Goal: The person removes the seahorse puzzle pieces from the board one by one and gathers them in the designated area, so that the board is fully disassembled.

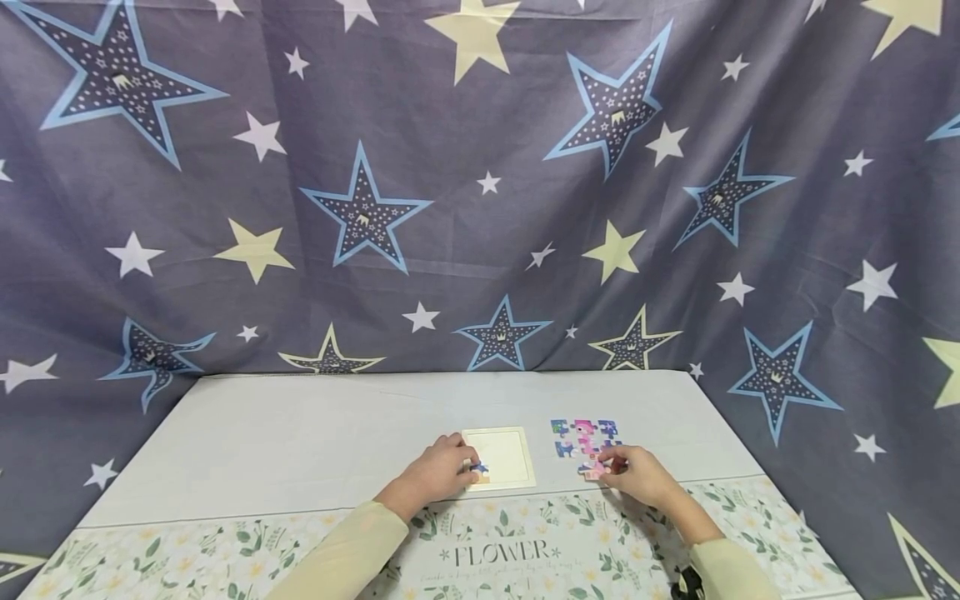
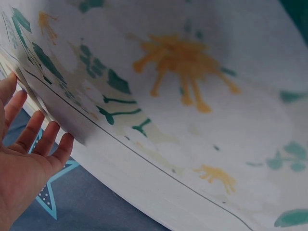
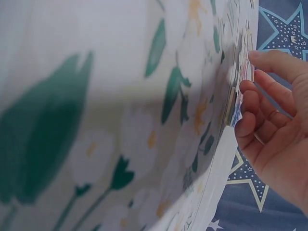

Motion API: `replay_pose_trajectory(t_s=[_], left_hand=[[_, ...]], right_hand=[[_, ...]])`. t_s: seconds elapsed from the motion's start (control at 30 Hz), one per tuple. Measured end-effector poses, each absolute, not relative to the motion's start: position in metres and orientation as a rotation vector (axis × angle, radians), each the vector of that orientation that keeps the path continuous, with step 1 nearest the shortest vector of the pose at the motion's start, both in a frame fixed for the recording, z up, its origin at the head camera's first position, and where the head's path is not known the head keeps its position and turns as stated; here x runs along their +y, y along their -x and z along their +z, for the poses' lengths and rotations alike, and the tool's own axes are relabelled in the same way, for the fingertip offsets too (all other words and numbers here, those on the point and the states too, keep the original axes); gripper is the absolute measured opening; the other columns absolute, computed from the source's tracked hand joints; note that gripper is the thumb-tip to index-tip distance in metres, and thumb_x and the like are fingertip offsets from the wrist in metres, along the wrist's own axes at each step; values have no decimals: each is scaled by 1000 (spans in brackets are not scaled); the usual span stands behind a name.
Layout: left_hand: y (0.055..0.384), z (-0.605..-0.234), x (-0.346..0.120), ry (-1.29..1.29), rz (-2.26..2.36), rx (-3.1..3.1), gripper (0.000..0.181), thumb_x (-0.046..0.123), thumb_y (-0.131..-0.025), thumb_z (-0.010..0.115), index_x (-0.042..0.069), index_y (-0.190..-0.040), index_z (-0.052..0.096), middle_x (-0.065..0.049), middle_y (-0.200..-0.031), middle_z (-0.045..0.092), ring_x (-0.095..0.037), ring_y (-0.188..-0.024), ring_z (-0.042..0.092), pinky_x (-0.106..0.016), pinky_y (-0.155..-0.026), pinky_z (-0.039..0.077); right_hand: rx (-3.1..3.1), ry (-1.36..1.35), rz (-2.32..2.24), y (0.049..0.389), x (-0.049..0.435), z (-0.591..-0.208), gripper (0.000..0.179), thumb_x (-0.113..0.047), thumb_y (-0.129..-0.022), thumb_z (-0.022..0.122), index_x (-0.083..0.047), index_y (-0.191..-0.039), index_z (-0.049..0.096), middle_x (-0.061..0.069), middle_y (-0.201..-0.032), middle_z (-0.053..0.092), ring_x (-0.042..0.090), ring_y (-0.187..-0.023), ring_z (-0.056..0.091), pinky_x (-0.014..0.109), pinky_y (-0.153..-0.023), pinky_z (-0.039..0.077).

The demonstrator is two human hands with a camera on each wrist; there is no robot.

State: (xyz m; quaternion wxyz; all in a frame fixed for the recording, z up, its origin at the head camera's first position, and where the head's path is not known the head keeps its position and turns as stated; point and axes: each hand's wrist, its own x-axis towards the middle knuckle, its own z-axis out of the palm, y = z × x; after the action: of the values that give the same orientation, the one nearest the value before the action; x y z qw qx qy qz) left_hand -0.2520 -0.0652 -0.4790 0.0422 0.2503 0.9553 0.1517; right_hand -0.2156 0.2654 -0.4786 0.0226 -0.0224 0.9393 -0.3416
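A shallow cream puzzle tray (image 1: 507, 458) lies on the table, with a blue-and-tan jigsaw piece (image 1: 480, 472) in its lower left corner. My left hand (image 1: 442, 468) rests at the tray's left edge, thumb and fingertips at that piece; in the left wrist view the fingers are lightly bent and spread. To the right, my right hand (image 1: 640, 475) has thumb and forefinger at the right side of a pink jigsaw piece (image 1: 592, 472), pinching it at the edge. Its other fingers (image 3: 246, 126) are curled. The hand hides part of the pieces around it.
Several blue and pink jigsaw pieces (image 1: 584, 427) lie in rows right of the tray. The pale table cover (image 1: 337, 433) has a floral band marked FLOWER (image 1: 502, 552) along the front. A star-patterned curtain (image 1: 420, 233) hangs behind and at both sides.
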Motion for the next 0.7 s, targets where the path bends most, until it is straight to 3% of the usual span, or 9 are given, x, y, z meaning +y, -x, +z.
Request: replay_pose_trajectory(t_s=[0.7], left_hand=[[253, -480, -66, -781, 476, 2932, 22, 37, -88, 62, 21, -102, 66, 3, -101, 52, -13, -90, 46, -37, -84, 47]], right_hand=[[2871, 83, -1071, 214, 269, -478, 26, -8, -82, 68, -3, -107, 64, 3, -78, 54, 14, -65, 44, 24, -49, 38]])
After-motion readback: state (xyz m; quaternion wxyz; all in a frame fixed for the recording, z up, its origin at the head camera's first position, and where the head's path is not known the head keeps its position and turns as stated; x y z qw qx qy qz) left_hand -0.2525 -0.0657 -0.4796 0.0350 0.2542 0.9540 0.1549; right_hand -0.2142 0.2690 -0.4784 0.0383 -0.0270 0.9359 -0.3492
